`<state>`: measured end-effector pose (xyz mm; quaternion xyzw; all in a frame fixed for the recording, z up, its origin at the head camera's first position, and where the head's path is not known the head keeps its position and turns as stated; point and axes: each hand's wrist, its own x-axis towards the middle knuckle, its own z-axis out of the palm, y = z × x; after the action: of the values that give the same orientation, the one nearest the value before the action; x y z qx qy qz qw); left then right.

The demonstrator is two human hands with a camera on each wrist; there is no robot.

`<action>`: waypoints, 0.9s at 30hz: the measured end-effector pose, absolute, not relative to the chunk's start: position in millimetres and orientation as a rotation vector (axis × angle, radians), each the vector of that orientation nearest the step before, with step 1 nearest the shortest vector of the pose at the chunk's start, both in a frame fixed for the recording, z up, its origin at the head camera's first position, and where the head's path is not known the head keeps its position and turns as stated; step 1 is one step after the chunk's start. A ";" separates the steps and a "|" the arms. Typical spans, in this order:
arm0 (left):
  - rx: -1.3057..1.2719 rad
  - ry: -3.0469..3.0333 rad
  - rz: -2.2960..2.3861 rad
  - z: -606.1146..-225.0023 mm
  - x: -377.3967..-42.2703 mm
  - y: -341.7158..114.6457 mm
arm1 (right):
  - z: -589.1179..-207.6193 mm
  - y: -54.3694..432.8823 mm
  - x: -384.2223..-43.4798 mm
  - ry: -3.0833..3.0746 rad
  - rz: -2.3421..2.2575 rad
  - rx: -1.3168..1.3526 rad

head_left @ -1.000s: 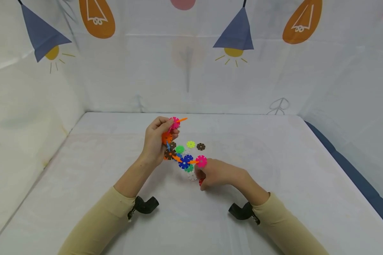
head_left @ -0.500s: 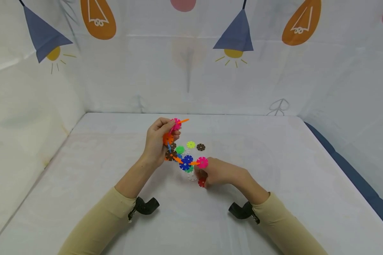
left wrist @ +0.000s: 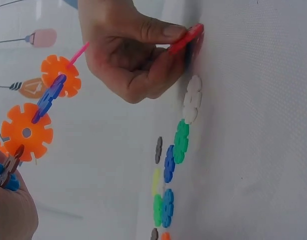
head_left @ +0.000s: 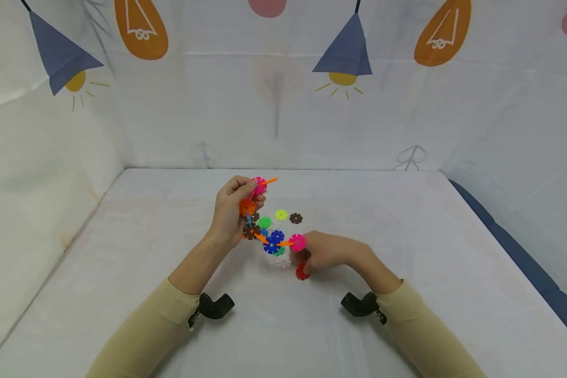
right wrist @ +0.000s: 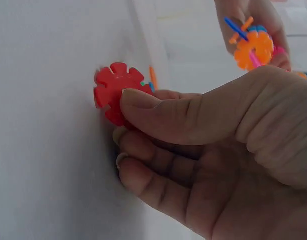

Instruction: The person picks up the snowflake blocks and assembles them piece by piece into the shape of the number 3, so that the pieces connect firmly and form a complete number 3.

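My left hand (head_left: 227, 212) holds up a curved chain of notched plastic snowflake discs, pinching it near a pink disc (head_left: 260, 185). From there the chain runs through orange, brown and blue pieces to another pink disc (head_left: 297, 242), which hangs in front of my right hand (head_left: 331, 249). Between thumb and fingers, my right hand pinches a loose red snowflake disc (right wrist: 113, 95) by its edge. The left wrist view shows this red disc tilted, close to the tabletop. Large orange discs (left wrist: 27, 132) of the chain show beside my left hand there.
Several loose discs lie on the white table between my hands: a white one (head_left: 284, 262), a yellow one (head_left: 281, 214), a brown one (head_left: 295, 218), a light green one (head_left: 264, 223). White printed cloth walls (head_left: 217, 115) stand at the back and sides.
The red disc, mostly covered by my right hand before, now shows more fully between thumb and fingers and has shifted slightly right. My left hand and the chain have barely moved.
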<state>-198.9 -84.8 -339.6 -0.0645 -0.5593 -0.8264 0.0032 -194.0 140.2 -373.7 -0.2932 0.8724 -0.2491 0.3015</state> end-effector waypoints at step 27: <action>-0.255 -1.957 -2.607 -348.6 -195.1 -73.7 | -338.2 164.5 -207.7 2.455 -1.632 -0.697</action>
<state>-195.1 -73.7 -348.6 -0.0778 -0.5973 -0.7956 -0.0638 -207.7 164.5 -338.2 -0.2296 0.8092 -0.5379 0.0560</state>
